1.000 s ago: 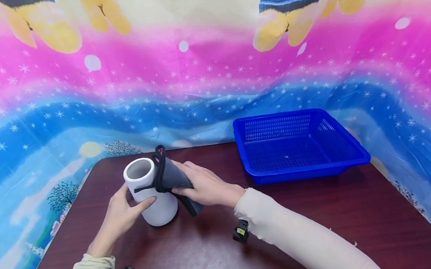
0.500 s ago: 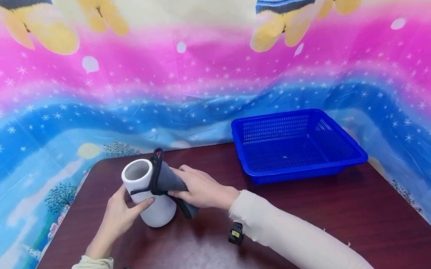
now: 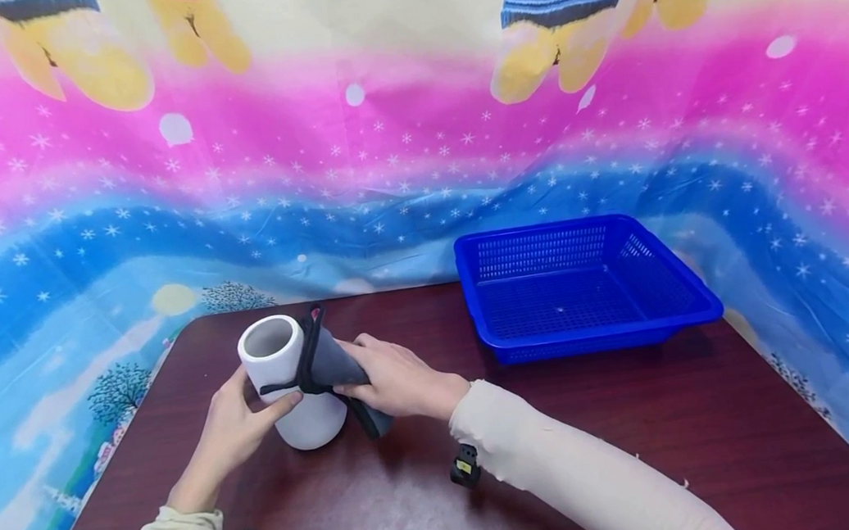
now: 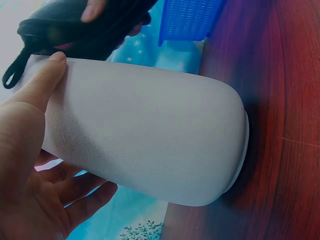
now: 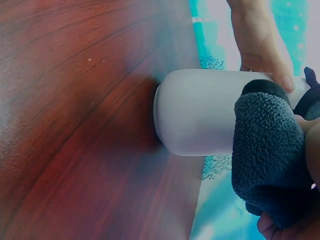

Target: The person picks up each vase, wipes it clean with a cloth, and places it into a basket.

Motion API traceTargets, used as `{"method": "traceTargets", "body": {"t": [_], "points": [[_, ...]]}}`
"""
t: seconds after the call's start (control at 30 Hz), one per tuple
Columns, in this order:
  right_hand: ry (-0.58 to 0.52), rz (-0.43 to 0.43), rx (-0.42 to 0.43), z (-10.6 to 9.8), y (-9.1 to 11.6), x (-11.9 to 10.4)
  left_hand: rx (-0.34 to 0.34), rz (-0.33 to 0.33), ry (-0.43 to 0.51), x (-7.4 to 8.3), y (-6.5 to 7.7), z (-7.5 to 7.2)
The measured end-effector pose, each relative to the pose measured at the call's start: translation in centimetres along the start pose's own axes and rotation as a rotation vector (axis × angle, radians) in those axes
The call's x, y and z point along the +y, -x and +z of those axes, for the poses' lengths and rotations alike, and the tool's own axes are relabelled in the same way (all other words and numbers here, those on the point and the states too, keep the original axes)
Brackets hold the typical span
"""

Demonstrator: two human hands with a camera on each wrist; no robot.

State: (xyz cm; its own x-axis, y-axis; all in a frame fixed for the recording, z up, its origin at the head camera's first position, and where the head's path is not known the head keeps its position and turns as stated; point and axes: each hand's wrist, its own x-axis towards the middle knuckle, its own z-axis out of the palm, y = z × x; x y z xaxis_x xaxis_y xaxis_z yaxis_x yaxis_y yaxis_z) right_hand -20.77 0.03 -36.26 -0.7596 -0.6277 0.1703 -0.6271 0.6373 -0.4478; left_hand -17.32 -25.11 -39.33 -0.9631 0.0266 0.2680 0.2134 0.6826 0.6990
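A white vase [image 3: 312, 425] with a round open mouth and a wider base stands on the table, slightly tilted in the head view. My left hand [image 3: 232, 422] grips its left side, thumb in front and fingers behind. Bunched in my right hand [image 3: 403, 379] is a grey cleaning cloth [image 3: 338, 363] with black edging and a hanging loop. The cloth touches the vase's upper right side. Its fuzzy face shows in the right wrist view, where the cloth [image 5: 265, 145] covers part of the vase [image 5: 195, 112]. The fingers behind the cloth are mostly hidden.
A blue plastic basket [image 3: 592, 337] with perforated walls sits at the back right of the dark red wooden table [image 3: 411, 496]. A printed cloth backdrop [image 3: 362, 220] hangs around the table's back and sides.
The right hand has moved the cloth slightly down along the vase's side. The left hand keeps its grip, and the head view has shifted a little.
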Motion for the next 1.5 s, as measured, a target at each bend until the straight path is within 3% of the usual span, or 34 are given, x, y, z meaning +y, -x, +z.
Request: {"method": "traceTargets", "body": {"t": [1.5], "points": [[0.021,0.023,-0.008,2.6,0.3,1.1,0.010,0.006,-0.025,-0.3,0.0,-0.1]]}}
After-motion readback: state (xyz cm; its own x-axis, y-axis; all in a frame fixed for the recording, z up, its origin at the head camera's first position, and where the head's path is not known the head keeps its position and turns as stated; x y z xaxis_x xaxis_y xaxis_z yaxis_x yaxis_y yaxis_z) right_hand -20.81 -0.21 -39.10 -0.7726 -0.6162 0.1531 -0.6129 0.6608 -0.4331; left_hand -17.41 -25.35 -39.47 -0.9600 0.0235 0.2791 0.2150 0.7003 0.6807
